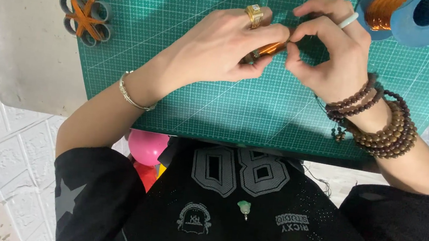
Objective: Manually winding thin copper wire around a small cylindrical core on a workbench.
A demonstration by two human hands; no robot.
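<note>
matt green cutting mat (257,114), glossy copper strip (271,49)

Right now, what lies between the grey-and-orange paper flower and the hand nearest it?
In the head view, only bare green cutting mat lies between the paper flower and the left hand, which pinches an orange strip.

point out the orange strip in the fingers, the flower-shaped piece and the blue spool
orange strip (271,49), head view, on the shiny stretch between both hands' fingertips
flower-shaped piece (85,16), head view, on its orange centre
blue spool (400,29), head view, on its blue flange
</note>
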